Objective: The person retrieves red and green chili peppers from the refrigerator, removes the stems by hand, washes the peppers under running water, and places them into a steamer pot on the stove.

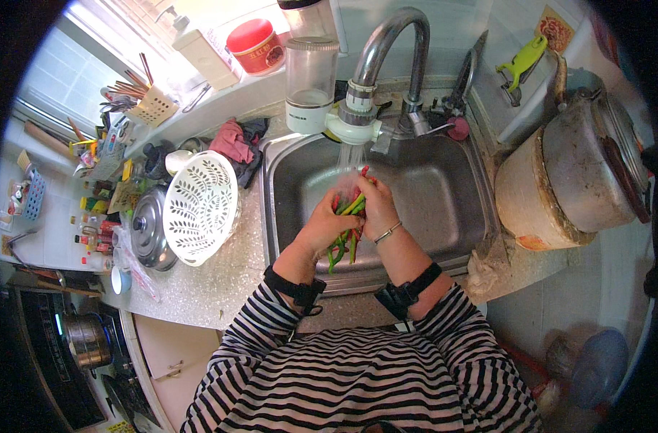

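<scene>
Over the stainless steel sink (421, 216), my left hand (329, 219) and my right hand (376, 203) are together around a bunch of red and green chili peppers (352, 208). Both hands are closed on the bunch, and some peppers hang below the fingers. Water runs from the filter head (353, 122) of the curved metal faucet (369, 54) onto the peppers and fingertips. Some fingers are hidden behind the bunch and the spray.
Left of the sink, a white perforated plastic basket (199, 208) leans by a metal lid (151, 230). Dark and pink cloths (234, 142) lie at the sink's back left corner. A large metal pot (588, 162) stands at the right. A steel pot (88, 338) sits on the stove, far left.
</scene>
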### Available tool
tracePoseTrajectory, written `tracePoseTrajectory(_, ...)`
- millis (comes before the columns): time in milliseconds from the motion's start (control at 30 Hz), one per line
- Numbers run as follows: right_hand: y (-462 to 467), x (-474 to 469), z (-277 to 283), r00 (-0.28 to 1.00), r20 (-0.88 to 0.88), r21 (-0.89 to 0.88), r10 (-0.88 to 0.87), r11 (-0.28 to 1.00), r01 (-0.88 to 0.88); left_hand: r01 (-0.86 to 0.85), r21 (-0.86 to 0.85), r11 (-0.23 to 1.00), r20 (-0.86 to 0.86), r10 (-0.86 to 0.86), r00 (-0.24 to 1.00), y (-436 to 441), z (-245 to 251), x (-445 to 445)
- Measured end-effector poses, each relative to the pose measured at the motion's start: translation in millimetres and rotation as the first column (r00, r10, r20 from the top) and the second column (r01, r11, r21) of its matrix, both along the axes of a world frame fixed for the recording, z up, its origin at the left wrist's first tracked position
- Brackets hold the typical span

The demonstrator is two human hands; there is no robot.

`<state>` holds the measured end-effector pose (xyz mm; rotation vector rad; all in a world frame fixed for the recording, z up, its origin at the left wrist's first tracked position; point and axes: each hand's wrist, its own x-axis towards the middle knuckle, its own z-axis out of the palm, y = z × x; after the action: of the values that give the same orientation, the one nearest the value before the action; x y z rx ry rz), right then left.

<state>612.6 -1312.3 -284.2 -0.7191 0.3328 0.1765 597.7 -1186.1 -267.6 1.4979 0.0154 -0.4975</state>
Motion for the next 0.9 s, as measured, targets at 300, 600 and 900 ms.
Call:
tracePoseTrajectory(300,-18.9,14.0,-18.3,0.999,-0.039,0.209,-0.002,0.978,0.01,0.008,-0.138,0.99,-0.147,-0.029,0.989,3.9,0.7,-7.5)
tracePoseTrajectory(600,-32.1,21.7,-9.5,0.985,-0.052,0.15,-0.164,0.974,0.17,-0.031,-0.307,0.951,-0.234,-0.044,0.971,6.8,15.2,-7.7)
tracePoseTrajectory(900,-54.7,37.6,-21.0,0.966,-0.109,0.301,-0.234,0.919,0.256,-0.022,-0.393,0.919,-0.234,-0.077,0.969,7.8,30.3,-6.9)
